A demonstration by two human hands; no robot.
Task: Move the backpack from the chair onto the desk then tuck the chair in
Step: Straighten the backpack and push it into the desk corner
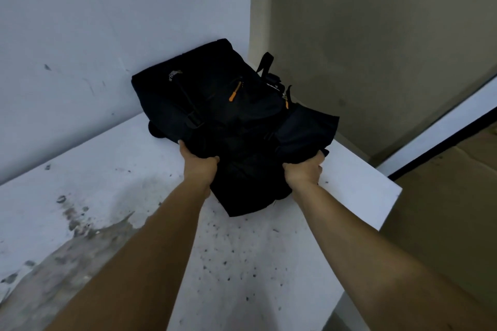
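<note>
A black backpack with orange zipper pulls lies on the white desk, its far end pushed into the corner against the wall. My left hand grips the fabric on the near left side of the backpack. My right hand is clenched on the near right side of it. Both arms reach forward over the desk. The chair is out of view.
A white wall rises behind the desk and a beige wall stands to the right. The desk's right edge drops off to a brown floor. The desktop is stained and worn at the near left.
</note>
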